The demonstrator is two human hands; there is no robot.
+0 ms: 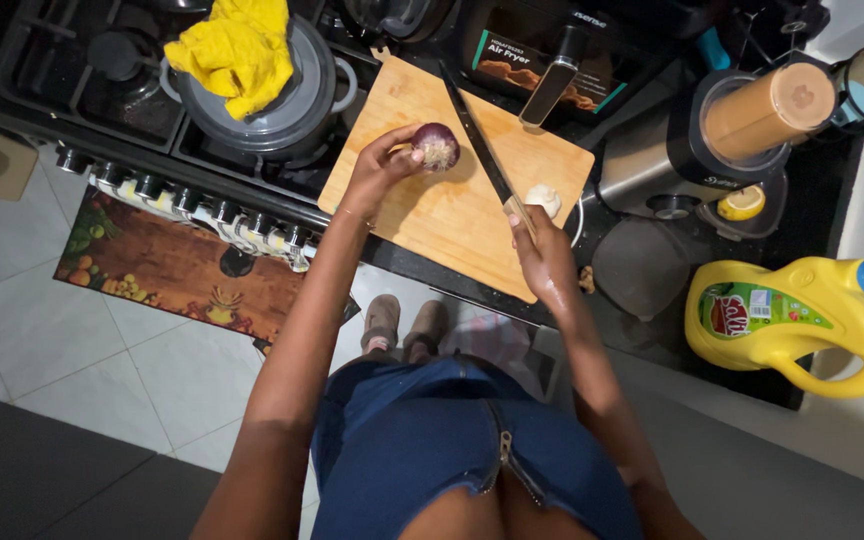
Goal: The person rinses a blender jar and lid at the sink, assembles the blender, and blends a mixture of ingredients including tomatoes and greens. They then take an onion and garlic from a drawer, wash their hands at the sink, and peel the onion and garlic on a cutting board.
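Far left on the stove [62, 95]: a grey lidded pot [270, 100] with a crumpled yellow cloth [235, 45] draped over the lid, control knobs lined along the near edge. Below on the tiled floor, a fruit-patterned mat [167, 265]. Just right of the pot, a wooden cutting board [452, 215] set at an angle on the dark counter. Over the board's left part, the left hand [377, 170], fingers curled round a red onion [437, 147], gripping it from the left with its cut, pale face turned toward the camera; whether resting on the wood or raised off it, cannot tell. Right of the onion, a long dark knife [474, 135], blade running from the far edge of the board down toward the near right. At the board's near right, the right hand [542, 258], closed tight on the knife handle. Beside that hand, a small white garlic bulb [544, 198] lying on the board. Beyond the board, a printed box [522, 65] with a dark grinder [554, 80] across it. Further right, a blender [752, 120] with a tan lid and a lemon half [742, 203] by its base. Near right on the counter, a yellow oil jug [802, 320] with a blue cap, lying on its side.
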